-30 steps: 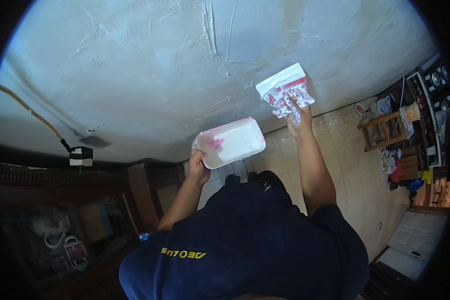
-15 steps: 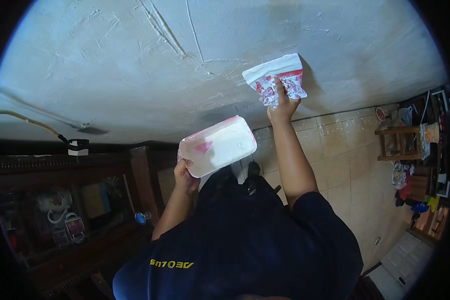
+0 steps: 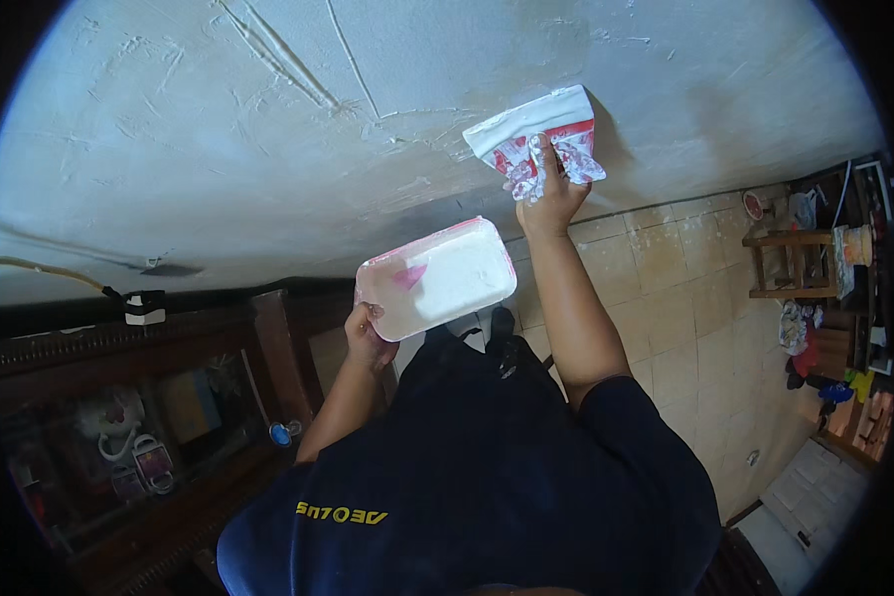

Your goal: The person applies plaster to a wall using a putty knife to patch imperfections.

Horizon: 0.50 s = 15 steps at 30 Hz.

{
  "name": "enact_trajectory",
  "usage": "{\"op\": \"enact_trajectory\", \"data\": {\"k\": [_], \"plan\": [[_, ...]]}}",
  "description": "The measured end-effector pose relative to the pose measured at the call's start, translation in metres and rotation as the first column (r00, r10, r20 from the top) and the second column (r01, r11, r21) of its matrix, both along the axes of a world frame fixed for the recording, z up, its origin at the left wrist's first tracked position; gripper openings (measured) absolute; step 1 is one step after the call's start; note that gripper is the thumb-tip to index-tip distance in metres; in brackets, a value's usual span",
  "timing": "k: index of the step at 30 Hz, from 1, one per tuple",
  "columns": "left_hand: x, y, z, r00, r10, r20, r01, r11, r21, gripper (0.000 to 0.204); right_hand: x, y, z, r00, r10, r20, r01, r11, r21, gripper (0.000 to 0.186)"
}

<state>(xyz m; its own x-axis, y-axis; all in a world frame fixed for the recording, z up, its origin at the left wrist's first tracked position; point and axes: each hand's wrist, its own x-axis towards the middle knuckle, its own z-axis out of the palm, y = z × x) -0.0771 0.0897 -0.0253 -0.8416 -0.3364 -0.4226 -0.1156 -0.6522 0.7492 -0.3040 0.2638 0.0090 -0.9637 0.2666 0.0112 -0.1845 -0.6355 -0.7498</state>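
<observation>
The tub looks like smooth plastic, the scraper has lumpy white paste, the wall looks bumpy, the stool is wooden, and the shirt is dull cloth.

a pale, streaked wall spans ten to two o'clock. tan floor tiles and a wooden stool show around three. a dark cabinet fills eight.

open gap between tray and scraper. barriers: wall ahead, dark cabinet at left, wooden stool far right.
</observation>
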Motion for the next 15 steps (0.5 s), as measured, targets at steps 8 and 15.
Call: {"op": "enact_trajectory", "data": {"k": [8, 15], "plan": [[-0.003, -0.005, -0.005, 0.995, -0.068, -0.078, 0.074, 0.993, 0.087, 0.060, 0.004, -0.002, 0.005, 0.999, -0.041, -0.010, 0.042, 0.997, 0.070, 0.019], [-0.003, -0.003, -0.007, 0.994, -0.077, -0.074, 0.081, 0.995, 0.055, 0.059, 0.006, -0.014, 0.014, 0.991, 0.076, 0.114, -0.046, 0.970, -0.240, 0.025]]}}
